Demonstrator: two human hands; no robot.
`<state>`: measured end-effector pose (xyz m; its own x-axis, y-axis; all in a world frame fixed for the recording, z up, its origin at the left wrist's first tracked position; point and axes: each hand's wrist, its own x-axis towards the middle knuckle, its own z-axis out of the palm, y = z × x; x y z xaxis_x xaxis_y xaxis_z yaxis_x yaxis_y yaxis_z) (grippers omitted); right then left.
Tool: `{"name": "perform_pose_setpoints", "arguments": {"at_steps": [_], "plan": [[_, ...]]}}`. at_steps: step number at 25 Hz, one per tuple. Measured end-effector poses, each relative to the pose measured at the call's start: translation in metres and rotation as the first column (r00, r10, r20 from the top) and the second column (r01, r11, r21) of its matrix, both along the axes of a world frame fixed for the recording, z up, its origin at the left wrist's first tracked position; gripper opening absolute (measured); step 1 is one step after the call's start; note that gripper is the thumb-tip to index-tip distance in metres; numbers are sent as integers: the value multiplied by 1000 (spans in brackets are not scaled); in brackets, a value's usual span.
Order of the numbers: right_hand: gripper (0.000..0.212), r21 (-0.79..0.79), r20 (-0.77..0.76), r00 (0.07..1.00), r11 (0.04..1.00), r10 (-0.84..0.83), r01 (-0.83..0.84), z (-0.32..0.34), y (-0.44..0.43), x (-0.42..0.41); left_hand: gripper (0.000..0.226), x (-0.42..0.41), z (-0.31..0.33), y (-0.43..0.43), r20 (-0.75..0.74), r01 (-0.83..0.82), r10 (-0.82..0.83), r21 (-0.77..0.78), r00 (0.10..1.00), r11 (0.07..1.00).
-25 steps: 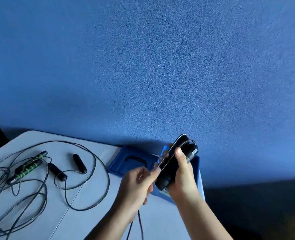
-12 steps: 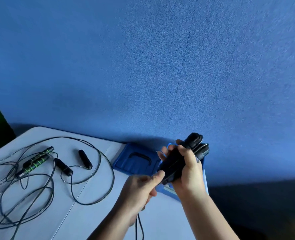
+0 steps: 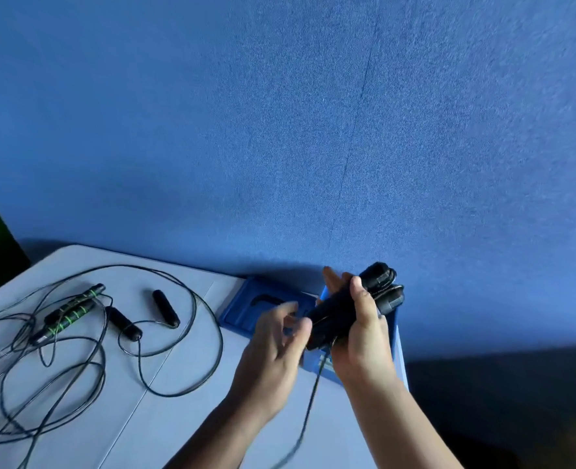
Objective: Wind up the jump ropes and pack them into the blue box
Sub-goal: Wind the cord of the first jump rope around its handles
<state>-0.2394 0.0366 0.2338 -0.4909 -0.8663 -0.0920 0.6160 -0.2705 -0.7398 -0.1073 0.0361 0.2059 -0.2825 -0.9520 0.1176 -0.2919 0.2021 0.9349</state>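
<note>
Winding goes best if the right hand (image 3: 364, 336) holds the paired black handles (image 3: 351, 304) as a fixed core while the left hand (image 3: 273, 343) feeds the cord (image 3: 310, 401) round them in snug, even turns, under light tension so no loop slips off the ends. In the head view the right hand, at about 5 o'clock in the frame, has fingers and thumb curled firmly round the two handles. They lie side by side and tilt up toward 1 o'clock, their top ends poking past the thumb. The left hand sits just at 9 o'clock of the handles' lower end, motion-blurred, fingers loosely bent; whether it pinches the cord I cannot tell. The cord leaves the bundle's lower end and drops toward 7 o'clock, off the bottom edge. The blue box (image 3: 310, 364) lies directly behind the right hand at the far corner of the table (image 3: 185, 418), its lid (image 3: 256, 308) flat beside it at 9 o'clock. Well apart, at 8 o'clock, other jump ropes sprawl loose and not yet wound: green-striped handles (image 3: 73, 308) and plain grips (image 3: 124, 323) among tangled line.
</note>
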Motion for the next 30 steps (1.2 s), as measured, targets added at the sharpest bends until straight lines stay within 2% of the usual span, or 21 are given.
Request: {"name": "perform_pose_setpoints", "arguments": {"at_steps": [2,4,7,12,14,17,18,20,22,23,24,26,27,28,30], "plan": [[29,24,20,999,999,28,-28,-6,1,7,63,-8,7,1,146,48,-8,-278,989,959],[42,52,25,996,995,81,-82,-12,4,11,74,-15,8,2,289,141,-6,-450,957,882],[50,74,74,991,990,112,-117,-18,4,11,80,-7,7,-9,385,235,-40,-474,922,849],[47,132,66,995,987,80,-88,-19,2,8,81,13,10,-29,548,452,-199,-376,812,809],[46,119,93,992,988,87,-97,-16,3,10,73,17,10,-33,447,459,-291,-332,846,824],[61,133,124,983,980,133,-149,-21,0,14,55,22,6,-37,69,439,-434,-142,898,887],[71,138,124,980,976,153,-170,-25,-1,16,51,22,5,-36,-46,435,-438,-69,898,898],[89,142,136,976,972,170,-189,-29,-3,19,45,24,11,-36,-180,431,-416,56,892,900],[95,131,141,978,977,151,-170,-34,-5,20,38,26,17,-40,-266,427,-373,186,889,885],[95,120,133,980,980,146,-162,-34,-6,22,34,27,20,-40,-267,408,-350,201,898,891],[95,116,134,982,982,133,-149,-36,-8,23,32,26,23,-39,-200,354,-323,147,925,924],[93,102,154,982,986,113,-129,-35,-10,27,36,18,24,-34,152,189,-167,-142,974,972],[85,89,174,980,989,101,-118,-33,-10,29,39,12,23,-28,304,126,-33,-292,952,948],[71,68,203,973,990,108,-124,-29,-10,32,42,6,23,-21,374,74,74,-366,925,928],[46,62,223,966,987,129,-147,-20,-8,38,54,0,21,-15,399,28,137,-380,907,925]]}}
